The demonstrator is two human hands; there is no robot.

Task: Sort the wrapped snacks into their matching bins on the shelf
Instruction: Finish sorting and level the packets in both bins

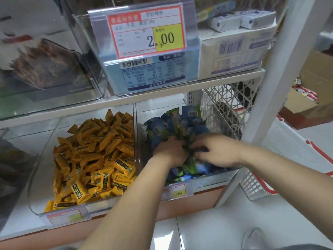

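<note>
Two clear bins stand side by side on the lower shelf. The left bin (36,177) is heaped with yellow wrapped snacks (95,152). The right bin (138,134) holds a mix of blue and green wrapped snacks (178,123). Both hands are inside the right bin, sunk into the pile. My left hand (169,152) has its fingers curled around green and blue wrappers. My right hand (216,150) lies palm down over the pile beside it, fingertips pinching wrappers; what exactly it grips is hidden.
Above, a clear bin carries a large price tag (147,31) reading 2.00, with white boxed goods (234,49) to its right. A white lattice basket (223,105) stands right of the blue bin. A white shelf post (275,69), a red-handled basket (266,177) and cardboard boxes (313,87) lie at right.
</note>
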